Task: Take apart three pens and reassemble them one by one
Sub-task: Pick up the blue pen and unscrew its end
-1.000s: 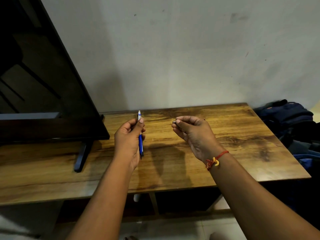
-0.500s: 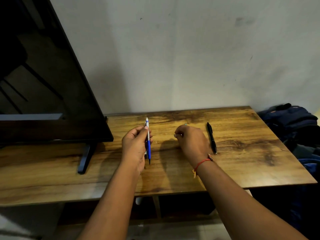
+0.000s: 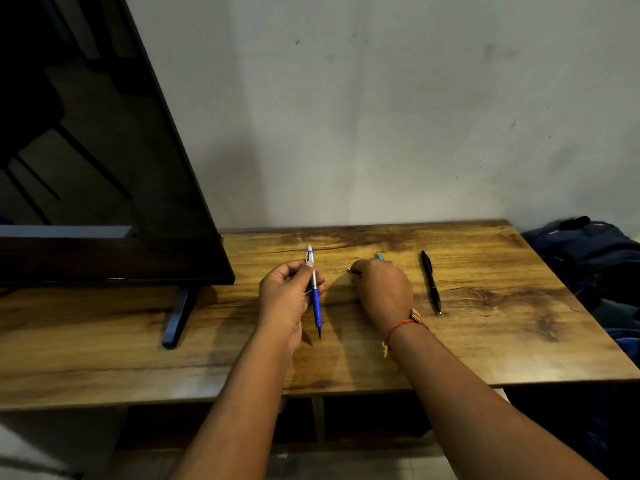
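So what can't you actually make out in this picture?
Head view, the only one:
1. The teal pen is mostly hidden behind the right hand; only one end shows.
2. The small dark part pinched at that hand's fingertips is too small to identify.
3. On the blue pen gripped by the left hand, any markings on the pale upper end are too small to read.
4. The television and the backpack are cut off by the left and right edges.

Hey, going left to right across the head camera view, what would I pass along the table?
From the left: television → stand leg → left hand → blue pen it holds → right hand, pinching a small pen part → black pen lying flat → backpack.
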